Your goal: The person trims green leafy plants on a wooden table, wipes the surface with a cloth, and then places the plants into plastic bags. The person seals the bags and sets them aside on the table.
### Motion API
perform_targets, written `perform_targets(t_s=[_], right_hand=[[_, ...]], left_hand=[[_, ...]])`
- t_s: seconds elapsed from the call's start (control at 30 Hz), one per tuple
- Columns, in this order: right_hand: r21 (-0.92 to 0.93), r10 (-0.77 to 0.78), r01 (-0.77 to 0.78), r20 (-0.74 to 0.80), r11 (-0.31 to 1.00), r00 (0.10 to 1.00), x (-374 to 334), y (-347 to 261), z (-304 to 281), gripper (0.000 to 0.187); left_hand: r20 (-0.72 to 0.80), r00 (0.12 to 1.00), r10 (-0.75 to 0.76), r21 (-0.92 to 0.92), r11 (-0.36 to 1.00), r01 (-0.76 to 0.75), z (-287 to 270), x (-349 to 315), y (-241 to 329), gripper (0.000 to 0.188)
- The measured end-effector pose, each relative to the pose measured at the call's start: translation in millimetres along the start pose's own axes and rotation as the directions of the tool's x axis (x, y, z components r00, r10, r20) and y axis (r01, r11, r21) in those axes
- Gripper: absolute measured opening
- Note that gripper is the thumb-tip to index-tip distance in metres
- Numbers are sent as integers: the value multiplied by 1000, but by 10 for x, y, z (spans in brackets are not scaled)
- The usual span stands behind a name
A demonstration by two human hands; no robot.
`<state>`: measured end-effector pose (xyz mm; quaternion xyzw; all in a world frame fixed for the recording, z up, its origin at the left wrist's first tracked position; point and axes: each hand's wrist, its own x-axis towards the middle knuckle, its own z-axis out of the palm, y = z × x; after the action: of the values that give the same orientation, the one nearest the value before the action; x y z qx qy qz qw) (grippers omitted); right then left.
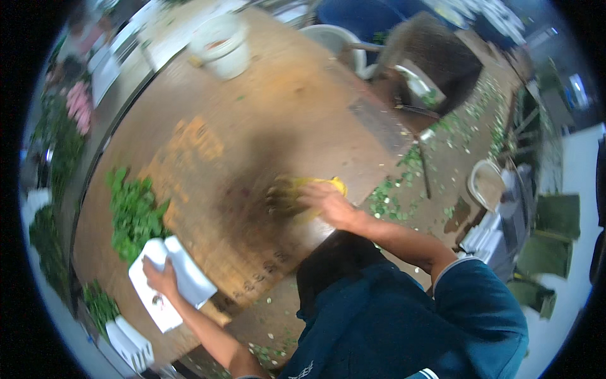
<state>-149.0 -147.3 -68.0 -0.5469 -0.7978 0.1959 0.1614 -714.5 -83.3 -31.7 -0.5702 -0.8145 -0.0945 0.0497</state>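
My right hand (325, 201) presses flat on a yellow cloth (315, 187) lying on the worn wooden table (265, 114), near its right edge; both are blurred by motion. My left hand (159, 276) grips a white folded sheet or flat packet (180, 281) at the table's near left corner. A pile of green leafy stems (134, 215) lies on the table just beyond that sheet.
A white bucket (222, 45) stands at the table's far end. Pink flowers (79, 106) and greenery line the left side. Cut leaves (391, 199) litter the floor on the right, near a round white bin (487, 184). A white ridged container (129, 344) sits lower left.
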Motion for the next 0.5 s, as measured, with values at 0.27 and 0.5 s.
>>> perform_targets(t_s=[0.27, 0.5], right_hand=[[339, 788, -738, -454, 583, 415, -2428, 1303, -992, 51], [678, 938, -653, -180, 337, 297, -2572, 1722, -865, 41]], left_hand=[[-19, 994, -111, -34, 993, 111, -474, -26, 802, 64], [275, 879, 390, -563, 806, -182, -209, -1089, 4549, 54]])
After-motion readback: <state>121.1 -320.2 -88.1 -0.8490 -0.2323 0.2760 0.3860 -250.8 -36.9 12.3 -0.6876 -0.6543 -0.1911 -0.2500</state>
